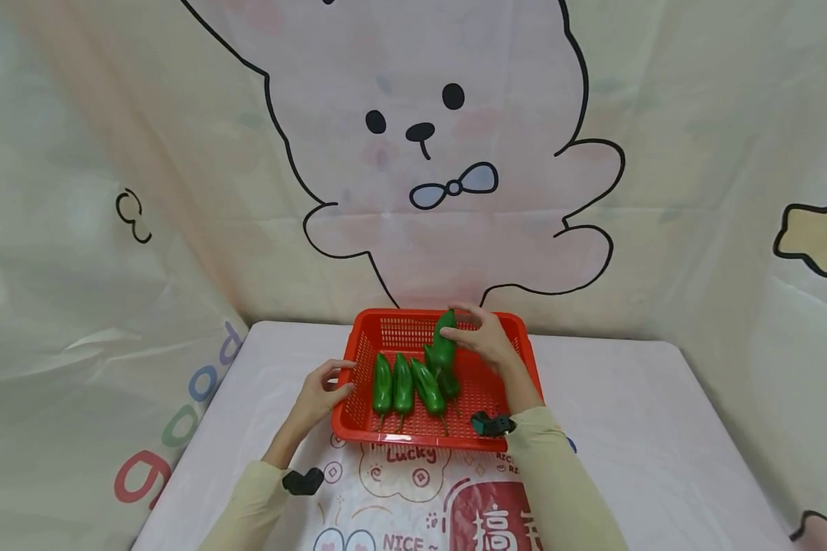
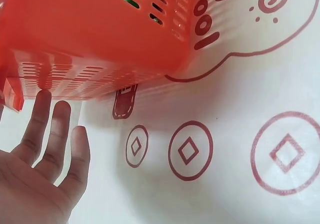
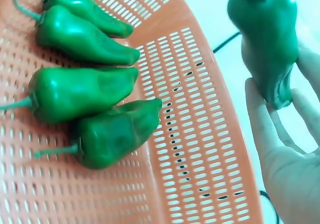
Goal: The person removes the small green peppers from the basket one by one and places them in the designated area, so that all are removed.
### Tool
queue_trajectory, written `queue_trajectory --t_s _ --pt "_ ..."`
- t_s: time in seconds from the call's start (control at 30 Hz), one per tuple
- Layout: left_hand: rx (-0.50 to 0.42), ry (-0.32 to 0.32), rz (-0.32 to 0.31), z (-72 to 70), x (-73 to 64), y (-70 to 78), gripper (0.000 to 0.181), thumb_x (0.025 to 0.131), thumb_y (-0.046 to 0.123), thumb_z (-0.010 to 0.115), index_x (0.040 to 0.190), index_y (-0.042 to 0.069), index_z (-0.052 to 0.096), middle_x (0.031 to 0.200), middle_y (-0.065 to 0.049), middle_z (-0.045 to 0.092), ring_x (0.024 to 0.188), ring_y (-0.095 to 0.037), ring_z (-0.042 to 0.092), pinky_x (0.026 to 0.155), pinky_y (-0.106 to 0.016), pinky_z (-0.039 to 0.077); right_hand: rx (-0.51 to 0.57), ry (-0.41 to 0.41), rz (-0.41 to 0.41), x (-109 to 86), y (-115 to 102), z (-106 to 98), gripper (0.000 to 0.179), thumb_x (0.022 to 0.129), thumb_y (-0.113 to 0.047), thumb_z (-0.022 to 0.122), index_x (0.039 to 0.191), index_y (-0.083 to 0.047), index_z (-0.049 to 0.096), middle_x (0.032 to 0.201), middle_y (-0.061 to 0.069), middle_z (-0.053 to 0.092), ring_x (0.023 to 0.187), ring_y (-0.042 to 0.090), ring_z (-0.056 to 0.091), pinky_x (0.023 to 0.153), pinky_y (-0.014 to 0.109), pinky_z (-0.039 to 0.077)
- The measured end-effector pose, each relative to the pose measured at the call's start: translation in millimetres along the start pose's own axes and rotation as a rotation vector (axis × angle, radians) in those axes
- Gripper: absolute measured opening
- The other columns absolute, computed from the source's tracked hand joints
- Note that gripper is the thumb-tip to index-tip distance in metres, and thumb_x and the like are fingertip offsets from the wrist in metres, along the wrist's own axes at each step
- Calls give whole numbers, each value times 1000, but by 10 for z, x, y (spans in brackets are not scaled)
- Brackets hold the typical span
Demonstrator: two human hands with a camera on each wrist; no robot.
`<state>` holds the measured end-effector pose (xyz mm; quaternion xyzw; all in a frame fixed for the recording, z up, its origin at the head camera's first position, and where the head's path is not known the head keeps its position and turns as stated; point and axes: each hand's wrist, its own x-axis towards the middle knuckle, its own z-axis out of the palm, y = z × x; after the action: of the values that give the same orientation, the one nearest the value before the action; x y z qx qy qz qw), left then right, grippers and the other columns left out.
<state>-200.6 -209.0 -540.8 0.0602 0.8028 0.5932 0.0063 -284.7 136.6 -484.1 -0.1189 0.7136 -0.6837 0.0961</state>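
My right hand (image 1: 482,339) pinches a green pepper (image 1: 444,344) by its pointed end, above the back part of the red plastic basket (image 1: 478,442). In the right wrist view this pepper (image 3: 265,39) hangs stem end away from the fingers. Several more green peppers (image 1: 382,383) lie side by side in the basket, stems toward the front. At the basket's left rim is my left hand (image 1: 317,396), its fingers extended against the side. The left wrist view shows three nearly straight fingers (image 2: 60,129) by the slotted wall; thumb and forefinger are out of that view.
Beneath the basket is a white tablecloth (image 1: 627,428) with red printed drawings and lettering. A cloth backdrop (image 1: 420,252) with a cartoon animal hangs behind the table, and more printed cloth (image 1: 62,321) borders the sides. Dark straps (image 1: 492,425) are on both wrists.
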Motion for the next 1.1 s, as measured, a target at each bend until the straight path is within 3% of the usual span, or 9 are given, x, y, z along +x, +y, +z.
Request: queue_trajectory --t_s 0.27,0.5,0.7,0.93,1.1 --pt "-43 -22 -38 7 43 26 38 94 -1 67 131 9 60 131 -25 58 97 -37 65 76 -48 60 21 -56 -21 -62 -145 -124 58 93 -7 76 146 -8 52 145 19 45 130 37 47 96 46 53" --pt "-70 -99 -71 -6 64 22 46 95 -1 63 138 10 53 136 -29 52 106 -45 61 80 -52 59 -92 -63 -54 -234 -275 -324 62 92 -7 76 148 -8 49 145 25 42 127 42 51 89 42 57" --pt "-99 -117 -92 -27 60 -25 52 97 1 63 145 14 48 138 -29 50 112 -50 59 84 -52 58 -150 -69 -57 -425 -403 -514 64 93 -12 76 150 -9 47 147 25 42 127 44 50 93 49 54" --pt "-84 -93 -83 -27 59 -88 52 98 5 67 146 15 50 137 -25 53 112 -43 60 84 -50 58 -169 -46 -50 -587 -360 -787 63 94 -12 75 150 -9 46 144 25 46 114 38 62 90 39 56" --pt "-57 -73 -90 -17 56 -79 51 98 9 69 145 19 54 136 -20 55 110 -37 61 82 -45 59 -170 -13 -52 -698 -317 -962 63 95 -12 74 151 -9 46 141 26 49 120 41 57 87 37 57"
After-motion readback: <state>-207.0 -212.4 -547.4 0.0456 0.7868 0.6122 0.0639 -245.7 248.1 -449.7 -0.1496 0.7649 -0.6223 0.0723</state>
